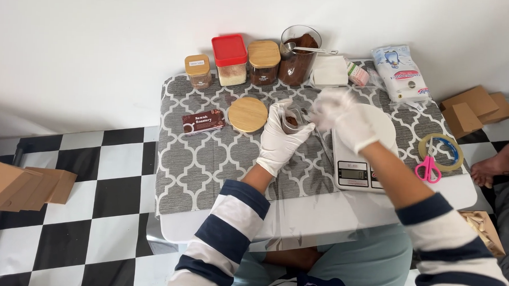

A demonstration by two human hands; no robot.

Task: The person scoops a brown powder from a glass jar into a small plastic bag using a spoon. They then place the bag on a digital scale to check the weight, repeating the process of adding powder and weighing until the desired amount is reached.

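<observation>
The worktop [207,175] carries a white kitchen scale [356,164]. Just left of the scale, the left hand [278,139], gloved, is wrapped around a small clear pouch [292,120] holding brown powder, mouth upward. The gloved right hand [347,119], blurred, hovers above the scale's near corner, beside the pouch's right; its grip can't be made out.

Gloved left hand [280,139] holds a small pouch [292,120] (right hand [347,119] touching).
</observation>
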